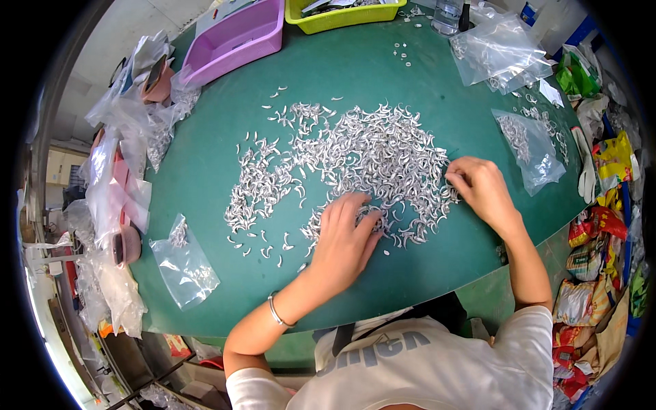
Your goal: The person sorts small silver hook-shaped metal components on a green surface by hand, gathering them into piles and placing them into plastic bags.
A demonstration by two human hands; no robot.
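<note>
A wide heap of small curved silvery metal pieces (383, 143) is spread across the green table. My left hand (344, 236) rests on the heap's near edge, its fingers bent and the thumb held apart, with loose pieces under and between them. At the heap's right edge is my right hand (480, 184), thumb and forefinger drawn together next to the outermost pieces. Whatever may be in that pinch is too small to make out. A looser patch of the same pieces (256, 184) lies to the left.
A purple tray (236, 55) and a yellow-green tray (342, 19) stand at the far edge. Clear plastic bags with metal pieces lie at left (183, 266) and right (529, 147). More bags (502, 55) are at the far right, near a white glove (585, 164).
</note>
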